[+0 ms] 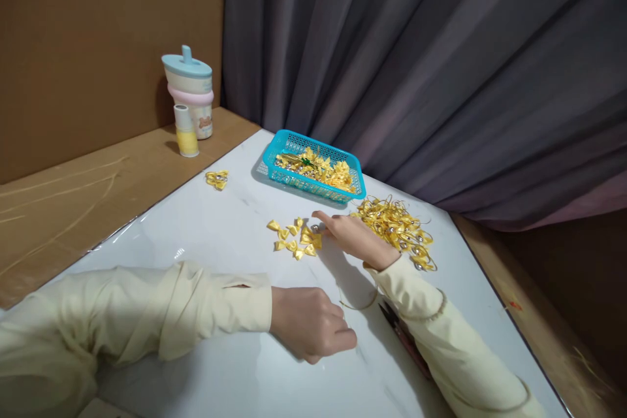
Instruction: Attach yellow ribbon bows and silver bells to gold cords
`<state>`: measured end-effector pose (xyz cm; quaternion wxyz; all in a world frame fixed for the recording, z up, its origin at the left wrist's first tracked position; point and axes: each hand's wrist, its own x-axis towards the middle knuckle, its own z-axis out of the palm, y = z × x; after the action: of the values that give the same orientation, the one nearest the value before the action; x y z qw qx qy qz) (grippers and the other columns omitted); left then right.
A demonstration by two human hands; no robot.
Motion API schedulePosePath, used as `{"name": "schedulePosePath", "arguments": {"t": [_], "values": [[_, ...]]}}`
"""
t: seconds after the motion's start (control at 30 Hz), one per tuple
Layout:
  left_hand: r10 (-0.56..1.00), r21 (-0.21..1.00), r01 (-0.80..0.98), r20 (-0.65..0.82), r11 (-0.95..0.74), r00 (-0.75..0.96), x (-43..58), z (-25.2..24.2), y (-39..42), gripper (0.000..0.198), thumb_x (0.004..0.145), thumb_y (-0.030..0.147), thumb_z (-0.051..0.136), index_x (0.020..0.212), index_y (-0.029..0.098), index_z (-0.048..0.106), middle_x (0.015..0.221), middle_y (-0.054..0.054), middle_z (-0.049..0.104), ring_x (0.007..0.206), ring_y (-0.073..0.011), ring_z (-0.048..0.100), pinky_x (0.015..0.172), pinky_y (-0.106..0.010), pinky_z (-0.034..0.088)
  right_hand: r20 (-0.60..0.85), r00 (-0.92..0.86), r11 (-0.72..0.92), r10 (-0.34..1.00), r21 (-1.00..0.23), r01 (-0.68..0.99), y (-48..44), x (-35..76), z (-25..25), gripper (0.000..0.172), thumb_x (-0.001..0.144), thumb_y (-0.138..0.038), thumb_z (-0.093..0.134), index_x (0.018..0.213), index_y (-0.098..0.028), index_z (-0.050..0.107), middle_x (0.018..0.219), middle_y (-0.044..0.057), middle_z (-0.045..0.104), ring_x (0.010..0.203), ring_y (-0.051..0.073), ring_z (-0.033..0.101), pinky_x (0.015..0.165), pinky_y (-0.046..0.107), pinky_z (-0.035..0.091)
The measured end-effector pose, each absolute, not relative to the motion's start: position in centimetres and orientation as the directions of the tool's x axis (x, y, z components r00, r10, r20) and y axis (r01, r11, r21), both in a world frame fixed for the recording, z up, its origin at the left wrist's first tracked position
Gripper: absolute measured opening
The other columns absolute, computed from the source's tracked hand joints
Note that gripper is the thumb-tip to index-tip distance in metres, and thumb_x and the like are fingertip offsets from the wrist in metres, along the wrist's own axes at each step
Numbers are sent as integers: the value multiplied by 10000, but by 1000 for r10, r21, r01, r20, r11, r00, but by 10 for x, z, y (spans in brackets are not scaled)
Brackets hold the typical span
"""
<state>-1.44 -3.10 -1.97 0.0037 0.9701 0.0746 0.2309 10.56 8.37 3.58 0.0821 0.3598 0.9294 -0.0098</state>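
Observation:
My left hand rests low over the white tabletop, its fingers curled and thumb pressed to the index; whatever it may hold is hidden. Farther forward, my right hand reaches beside a loose group of small yellow ribbon bows. At its fingertips is a small silver bell, seemingly pinched, while one finger sticks out above it. A thin gold cord curves on the table between my hands. Dark-bladed scissors or snips lie partly under my right forearm.
A blue basket holds more yellow bows and bells. Right of it lies a heap of corded bows with bells. One small bunch sits at left. A lidded cup and yellow-white bottle stand on the brown ledge.

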Motion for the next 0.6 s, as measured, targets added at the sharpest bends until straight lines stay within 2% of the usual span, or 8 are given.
{"name": "schedulePosePath", "arguments": {"t": [0.17, 0.27, 0.37, 0.47, 0.6], "values": [[150, 47, 145, 451, -988, 880, -14, -20, -31, 95, 696, 88, 510, 783, 124, 525, 579, -26, 537, 541, -155, 466, 424, -292, 312, -220, -777, 800, 589, 24, 600, 91, 99, 41, 226, 854, -138, 434, 1038, -216, 539, 667, 43, 588, 592, 143, 527, 513, 242, 218], [154, 40, 152, 449, -988, 880, -14, -19, -32, 111, 672, 86, 521, 779, 115, 530, 576, -21, 529, 539, -151, 467, 421, -289, 305, -241, -799, 818, 551, -35, 575, 98, 97, 42, 137, 854, -155, 437, 902, -194, 560, 628, 28, 560, 529, 118, 472, 488, 238, 206], [156, 57, 146, 436, -988, 886, -14, -20, -31, 123, 673, 83, 508, 785, 134, 514, 575, -23, 528, 542, -161, 470, 416, -293, 302, -243, -811, 815, 533, -111, 569, 105, 97, 40, 137, 817, -112, 450, 840, -189, 562, 588, 0, 530, 484, 96, 417, 473, 221, 215], [170, 77, 151, 430, -985, 887, -13, -21, -31, 123, 684, 85, 498, 792, 142, 507, 588, -30, 541, 545, -167, 473, 415, -297, 312, -188, -806, 787, 561, -182, 590, 110, 100, 35, 132, 756, -82, 484, 784, -184, 564, 561, -18, 513, 479, 89, 400, 471, 206, 225], [254, 108, 229, 403, -967, 880, -12, -22, -31, 115, 725, 98, 513, 833, 134, 527, 590, -20, 552, 545, -155, 490, 400, -281, 301, -44, -774, 732, 632, -297, 614, 109, 107, 34, 75, 745, -122, 505, 719, -178, 548, 548, -29, 520, 498, 92, 434, 517, 191, 293]]}}
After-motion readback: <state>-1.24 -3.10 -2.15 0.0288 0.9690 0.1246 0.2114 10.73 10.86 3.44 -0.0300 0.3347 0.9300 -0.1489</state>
